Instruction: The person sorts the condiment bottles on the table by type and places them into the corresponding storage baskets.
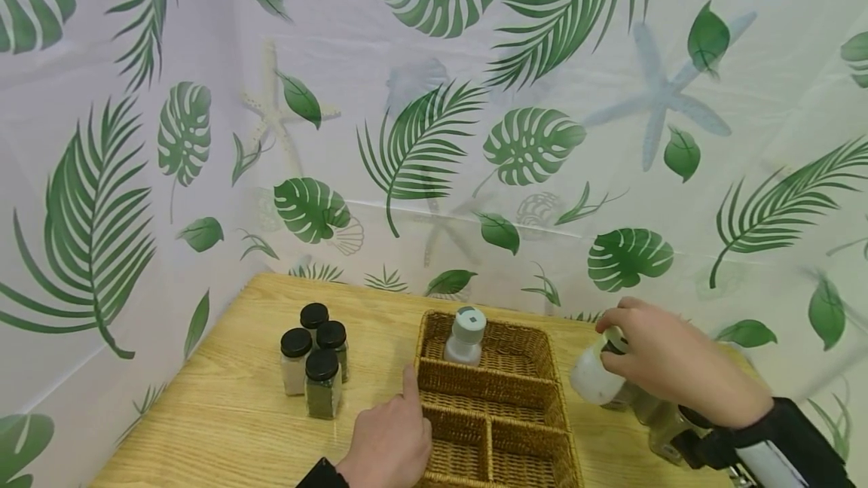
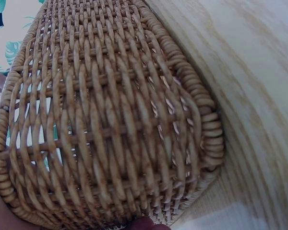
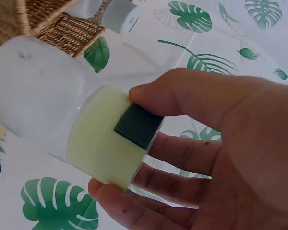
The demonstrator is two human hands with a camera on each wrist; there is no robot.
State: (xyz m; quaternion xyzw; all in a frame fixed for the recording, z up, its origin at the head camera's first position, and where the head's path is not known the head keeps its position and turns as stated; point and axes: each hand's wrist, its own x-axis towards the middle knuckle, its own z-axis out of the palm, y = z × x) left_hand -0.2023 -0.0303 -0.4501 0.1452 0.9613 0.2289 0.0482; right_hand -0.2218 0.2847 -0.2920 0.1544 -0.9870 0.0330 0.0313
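Note:
My right hand (image 1: 651, 356) grips a seasoning bottle (image 3: 43, 93) by its pale yellow-green cap, thumb beside the cap's dark square patch. The bottle is translucent whitish and tilts in the air, right of the divided wicker basket (image 1: 490, 381). At the basket's left side is my left hand (image 1: 388, 439), holding the rim, with the index finger straight along the wall. A fingertip (image 2: 146, 224) shows low against the weave in the left wrist view; the other left fingers are mostly hidden. Another seasoning bottle (image 1: 466, 336), grey-green capped, stands upright in the basket's back compartment.
Several black-lidded spice jars (image 1: 322, 382) stand grouped on the wooden table (image 1: 224, 405), left of the basket. More jars (image 1: 667, 428) stand at the right, partly hidden under my right hand and sleeve. A leaf-patterned sheet (image 1: 434, 126) hangs behind the table.

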